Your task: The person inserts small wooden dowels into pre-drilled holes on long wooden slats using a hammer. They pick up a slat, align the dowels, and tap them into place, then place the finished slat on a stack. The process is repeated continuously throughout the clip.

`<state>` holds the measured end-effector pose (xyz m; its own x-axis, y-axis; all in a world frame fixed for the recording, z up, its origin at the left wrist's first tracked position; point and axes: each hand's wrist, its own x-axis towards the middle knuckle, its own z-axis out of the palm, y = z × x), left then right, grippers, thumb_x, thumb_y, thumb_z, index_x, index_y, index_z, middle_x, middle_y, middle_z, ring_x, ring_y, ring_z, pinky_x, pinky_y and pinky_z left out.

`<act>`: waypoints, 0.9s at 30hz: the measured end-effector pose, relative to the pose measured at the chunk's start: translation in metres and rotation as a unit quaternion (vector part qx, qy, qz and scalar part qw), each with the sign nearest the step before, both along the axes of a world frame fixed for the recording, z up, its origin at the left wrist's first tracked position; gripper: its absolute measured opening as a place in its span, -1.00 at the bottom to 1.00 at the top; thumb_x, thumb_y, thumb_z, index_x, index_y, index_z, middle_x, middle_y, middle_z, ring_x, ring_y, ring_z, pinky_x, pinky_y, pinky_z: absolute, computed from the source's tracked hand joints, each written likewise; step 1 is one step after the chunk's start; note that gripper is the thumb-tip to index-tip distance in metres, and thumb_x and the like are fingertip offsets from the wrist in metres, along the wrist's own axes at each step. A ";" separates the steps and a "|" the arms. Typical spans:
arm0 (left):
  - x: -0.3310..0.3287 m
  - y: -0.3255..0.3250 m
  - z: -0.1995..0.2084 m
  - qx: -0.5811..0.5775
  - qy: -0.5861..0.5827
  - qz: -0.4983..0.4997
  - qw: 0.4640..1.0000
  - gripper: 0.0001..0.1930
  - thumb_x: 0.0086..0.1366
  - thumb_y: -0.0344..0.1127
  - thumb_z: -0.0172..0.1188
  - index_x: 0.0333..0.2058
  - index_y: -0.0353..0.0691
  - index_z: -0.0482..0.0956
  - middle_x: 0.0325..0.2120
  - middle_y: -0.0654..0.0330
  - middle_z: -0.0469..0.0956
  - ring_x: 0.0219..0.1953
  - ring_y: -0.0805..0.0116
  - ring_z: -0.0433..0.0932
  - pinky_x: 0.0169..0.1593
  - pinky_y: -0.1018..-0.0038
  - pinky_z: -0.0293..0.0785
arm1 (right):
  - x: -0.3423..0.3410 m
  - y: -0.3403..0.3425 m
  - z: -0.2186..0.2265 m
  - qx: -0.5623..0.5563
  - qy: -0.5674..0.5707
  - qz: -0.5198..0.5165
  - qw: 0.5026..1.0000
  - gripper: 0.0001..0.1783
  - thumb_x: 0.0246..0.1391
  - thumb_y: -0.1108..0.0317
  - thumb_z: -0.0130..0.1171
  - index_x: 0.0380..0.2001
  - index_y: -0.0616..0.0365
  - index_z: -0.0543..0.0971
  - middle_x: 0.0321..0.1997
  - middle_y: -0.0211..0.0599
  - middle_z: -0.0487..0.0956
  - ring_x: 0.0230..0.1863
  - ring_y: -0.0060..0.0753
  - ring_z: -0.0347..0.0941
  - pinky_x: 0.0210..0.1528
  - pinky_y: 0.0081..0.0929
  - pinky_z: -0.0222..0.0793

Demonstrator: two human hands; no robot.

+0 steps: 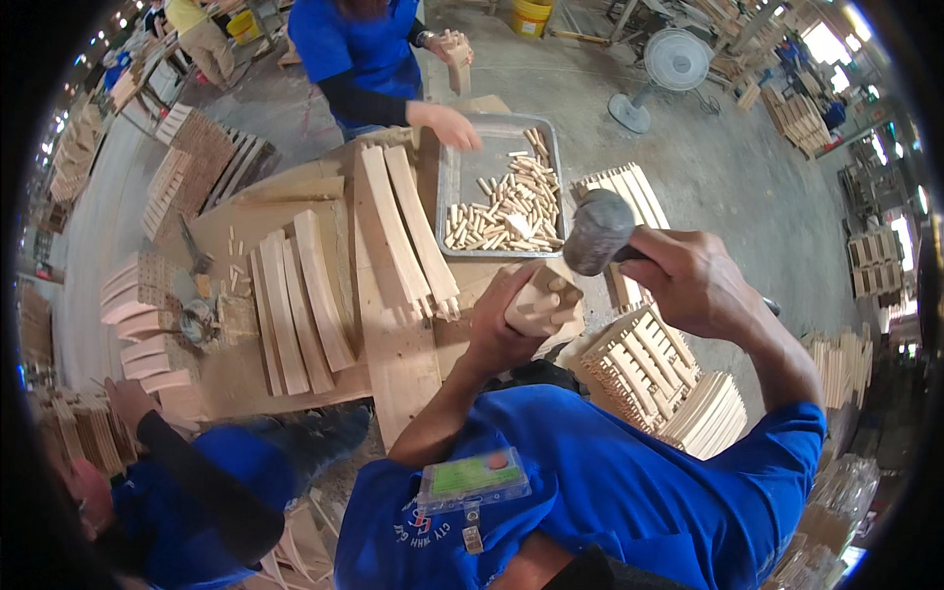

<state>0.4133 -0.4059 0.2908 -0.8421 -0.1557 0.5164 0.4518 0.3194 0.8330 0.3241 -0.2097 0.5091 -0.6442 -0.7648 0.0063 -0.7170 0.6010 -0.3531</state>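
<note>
While a dark-headed mallet [600, 233] is gripped by the handle in the R hand [693, 280], fingers wrapped round it, a pale wooden pc [536, 305] is clasped in the L hand [492, 320], w/ its pegged end exposed. The mallet head is held just beside this end; whether contact is made cannot be told. Beyond the L hand, loose dowels [506, 208] are heaped in the near part of a metal tray [558, 167], over which a co-worker's hand [447, 125] is extended. L of the tray, two curved slats [390, 221] are laid side by side on the workbench [398, 379]; farther L, addl. curved pcs [317, 295] are grouped. Lower R, slotted wooden parts [644, 369] are stacked. Farther off, a pedestal fan [677, 61] is seen.
</note>
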 end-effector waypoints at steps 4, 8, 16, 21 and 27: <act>-0.009 -0.001 -0.013 0.098 -0.012 0.022 0.995 -0.23 0.06 -0.48 0.52 0.27 -0.29 0.41 -0.04 0.00 0.58 -0.03 0.11 0.64 0.01 0.30 0.59 | 0.014 0.007 0.030 -0.142 0.061 -0.041 0.987 -0.80 0.32 0.36 0.24 -0.13 0.29 0.58 -0.46 -0.11 0.57 -0.47 -0.15 0.52 -0.39 -0.23 0.42; -0.012 -0.002 -0.022 0.173 -0.063 0.033 0.982 -0.13 0.00 -0.58 0.50 0.33 -0.25 0.35 0.04 -0.02 0.52 0.04 0.07 0.62 0.04 0.28 0.58 | 0.019 0.021 0.037 -0.342 0.068 -0.035 0.937 -0.72 0.36 0.38 0.18 0.04 0.33 0.51 -0.50 -0.32 0.48 -0.45 -0.39 0.51 -0.43 -0.40 0.40; -0.018 -0.006 -0.012 0.219 -0.061 0.083 0.970 -0.33 0.13 -0.47 0.40 0.25 -0.28 0.41 0.00 0.07 0.58 0.05 0.25 0.61 0.09 0.33 0.57 | 0.009 0.004 -0.016 0.199 -0.070 0.054 0.976 -0.77 0.11 0.53 0.14 -0.15 0.07 0.57 -0.40 -0.04 0.65 -0.26 0.14 0.66 -0.22 0.09 0.53; -0.011 -0.007 -0.019 0.195 -0.080 0.078 0.975 -0.36 0.18 -0.51 0.36 0.25 -0.27 0.40 0.01 0.10 0.57 0.04 0.37 0.59 0.04 0.40 0.58 | 0.008 0.019 -0.030 0.048 -0.078 -0.028 0.995 -0.78 0.39 0.31 0.12 -0.25 0.25 0.60 -0.42 0.01 0.67 -0.37 -0.04 0.69 -0.37 -0.17 0.53; -0.011 -0.005 -0.026 0.232 -0.047 0.177 0.955 -0.43 0.18 -0.56 0.41 0.17 -0.35 0.44 -0.11 0.13 0.61 -0.17 0.43 0.62 -0.13 0.46 0.60 | 0.079 0.033 -0.135 -0.122 -0.670 -0.226 0.696 -0.40 0.55 -0.14 -0.17 -0.24 0.10 0.65 -0.54 -0.53 0.49 -0.62 -0.68 0.21 -0.58 -0.59 0.11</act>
